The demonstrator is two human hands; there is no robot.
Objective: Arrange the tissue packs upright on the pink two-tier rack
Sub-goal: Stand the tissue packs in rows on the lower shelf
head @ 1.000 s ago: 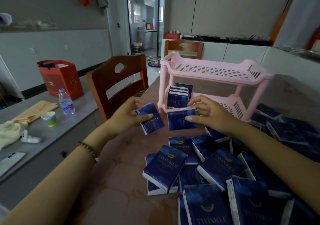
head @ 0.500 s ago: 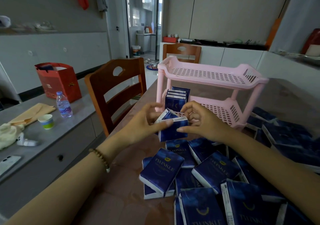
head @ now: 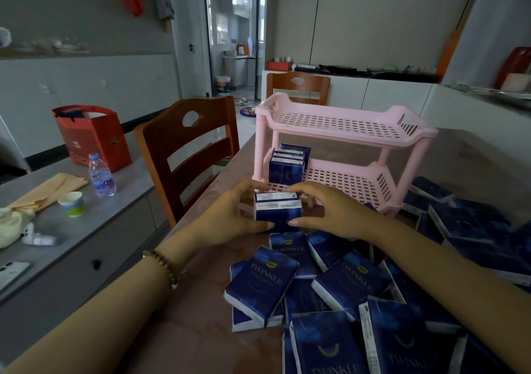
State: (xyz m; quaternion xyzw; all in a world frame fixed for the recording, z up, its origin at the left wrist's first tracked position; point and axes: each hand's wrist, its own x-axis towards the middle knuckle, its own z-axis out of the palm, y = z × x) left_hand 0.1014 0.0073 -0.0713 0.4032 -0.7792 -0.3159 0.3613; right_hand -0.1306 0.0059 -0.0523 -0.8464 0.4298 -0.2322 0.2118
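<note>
The left hand [head: 230, 220] and right hand [head: 326, 214] pressed two packs [head: 278, 211] together upright, fingers curled round their ends, probably squaring them to join the row [head: 287, 169] on the rack [head: 259, 149].

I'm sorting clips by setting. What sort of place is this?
Probably a home dining area: a wooden dining chair at the table, low white cabinets along the wall, and a doorway into what looks like a kitchen.
</note>
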